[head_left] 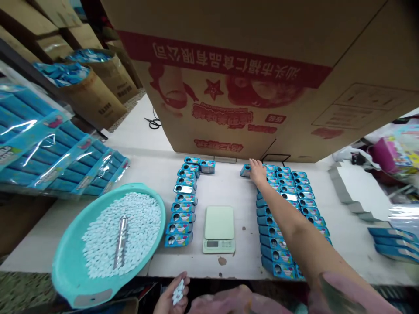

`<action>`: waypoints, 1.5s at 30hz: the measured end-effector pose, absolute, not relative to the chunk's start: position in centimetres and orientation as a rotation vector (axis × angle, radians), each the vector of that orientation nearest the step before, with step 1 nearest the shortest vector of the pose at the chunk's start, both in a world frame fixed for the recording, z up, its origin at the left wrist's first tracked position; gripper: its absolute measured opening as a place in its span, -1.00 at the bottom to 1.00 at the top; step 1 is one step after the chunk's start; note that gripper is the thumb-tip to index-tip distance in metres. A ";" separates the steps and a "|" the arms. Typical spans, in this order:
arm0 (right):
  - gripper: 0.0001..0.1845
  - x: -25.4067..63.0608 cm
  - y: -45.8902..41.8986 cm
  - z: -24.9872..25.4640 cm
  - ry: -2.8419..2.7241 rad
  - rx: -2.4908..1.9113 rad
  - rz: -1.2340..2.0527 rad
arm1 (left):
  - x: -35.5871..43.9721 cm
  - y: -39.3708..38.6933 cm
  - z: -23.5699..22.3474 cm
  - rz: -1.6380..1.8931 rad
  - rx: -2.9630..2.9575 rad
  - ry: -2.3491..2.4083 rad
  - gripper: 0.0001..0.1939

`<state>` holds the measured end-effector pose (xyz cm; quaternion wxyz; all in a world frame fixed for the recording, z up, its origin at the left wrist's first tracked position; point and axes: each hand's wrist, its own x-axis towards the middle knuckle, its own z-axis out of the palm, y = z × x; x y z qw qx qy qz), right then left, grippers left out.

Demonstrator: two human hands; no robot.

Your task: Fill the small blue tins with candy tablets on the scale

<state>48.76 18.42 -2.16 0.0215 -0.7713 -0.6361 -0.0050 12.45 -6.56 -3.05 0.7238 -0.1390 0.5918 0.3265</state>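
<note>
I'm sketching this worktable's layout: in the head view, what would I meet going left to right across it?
Teal basin of white tablets, left column of small boxes, scale, right block of small boxes, white cardboard.

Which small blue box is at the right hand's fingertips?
The box at the far end of the right group, beside the right hand: it sticks out farther left than any other there.
</note>
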 end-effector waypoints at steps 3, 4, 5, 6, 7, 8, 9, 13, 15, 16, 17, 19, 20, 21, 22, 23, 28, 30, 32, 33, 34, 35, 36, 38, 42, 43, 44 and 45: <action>-0.59 50.7 17.9 -1.8 -2.040 -2.452 0.007 | 13.3 -6.3 -2.8 0.755 -0.275 1.262 -0.92; -0.63 50.5 17.7 -1.6 -2.068 -2.431 0.017 | 13.5 -6.2 -2.7 0.767 -0.265 1.246 -0.92; -0.66 49.9 17.4 -1.3 -2.108 -2.391 0.027 | 13.8 -6.2 -2.6 0.775 -0.258 1.234 -0.92; -0.66 49.2 16.9 -0.8 -2.170 -2.329 0.036 | 13.9 -6.2 -2.5 0.777 -0.255 1.226 -0.92; -0.66 48.3 16.1 -0.3 -2.247 -2.241 0.048 | 14.1 -6.1 -2.4 0.771 -0.255 1.221 -0.93; -0.65 47.4 15.2 0.4 -2.328 -2.135 0.064 | 14.2 -6.2 -2.3 0.759 -0.257 1.221 -0.93; -0.65 46.4 14.1 1.0 -2.402 -2.022 0.088 | 14.2 -6.2 -2.3 0.745 -0.259 1.221 -0.93; -0.65 42.9 8.9 2.1 -2.465 -1.735 0.285 | 14.6 -6.1 -2.1 0.711 -0.243 1.195 -0.93; -0.65 41.6 6.7 1.6 -2.394 -1.688 0.417 | 14.9 -5.8 -2.0 0.706 -0.228 1.166 -0.93; -0.64 41.0 5.8 1.1 -2.351 -1.679 0.474 | 15.1 -5.6 -2.1 0.704 -0.218 1.153 -0.93; -0.64 40.5 5.0 0.6 -2.310 -1.674 0.519 | 15.2 -5.4 -2.2 0.703 -0.205 1.141 -0.92; -0.63 39.6 4.0 -0.5 -2.248 -1.677 0.567 | 15.3 -4.9 -2.9 0.705 -0.164 1.131 -0.92; -0.63 39.3 3.6 -0.9 -2.226 -1.683 0.572 | 15.3 -4.6 -3.4 0.706 -0.140 1.141 -0.91; -0.63 39.1 3.4 -1.2 -2.210 -1.689 0.563 | 15.2 -4.3 -4.1 0.707 -0.115 1.162 -0.91; -0.62 38.9 3.1 -1.5 -2.199 -1.695 0.541 | 15.2 -4.1 -4.8 0.708 -0.094 1.195 -0.91; -0.60 38.7 2.7 -1.6 -2.189 -1.702 0.507 | 15.1 -3.8 -5.6 0.708 -0.080 1.234 -0.92; -0.67 37.2 -1.4 -1.7 -2.150 -1.687 0.409 | 15.4 -3.0 -8.7 0.723 -0.076 1.305 -0.95; -0.76 35.8 -3.3 -2.2 -2.216 -1.589 0.521 | 15.7 -2.8 -9.2 0.744 -0.072 1.316 -0.93; -0.79 33.7 -4.2 -3.2 -2.333 -1.498 0.628 | 15.9 -2.8 -9.5 0.769 -0.071 1.323 -0.92; -0.80 32.5 -4.1 -3.7 -2.397 -1.481 0.648 | 15.9 -2.8 -9.5 0.783 -0.073 1.326 -0.92; -0.81 31.3 -3.7 -4.3 -2.462 -1.481 0.644 | 15.7 -2.9 -9.5 0.795 -0.077 1.329 -0.93; -0.82 30.0 -3.0 -4.9 -2.523 -1.500 0.620 | 15.4 -3.1 -9.5 0.806 -0.083 1.332 -0.94; -0.83 28.8 -2.1 -5.5 -2.575 -1.530 0.587 | 15.0 -3.3 -9.4 0.815 -0.089 1.334 -0.96; -0.83 26.6 -0.3 -6.6 -2.648 -1.596 0.538 | 13.8 -3.8 -9.1 0.828 -0.104 1.334 -0.96; -0.82 24.2 1.0 -8.4 -2.678 -1.661 0.545 | 11.5 -5.1 -8.4 0.837 -0.122 1.329 -0.89; -0.82 23.9 0.8 -8.7 -2.685 -1.657 0.554 | 11.2 -5.3 -8.4 0.837 -0.126 1.325 -0.88; -0.82 23.7 0.3 -8.9 -2.694 -1.649 0.564 | 10.9 -5.5 -8.3 0.837 -0.130 1.319 -0.88; -0.83 23.4 -0.1 -9.0 -2.705 -1.635 0.576 | 10.7 -5.7 -8.3 0.834 -0.134 1.314 -0.87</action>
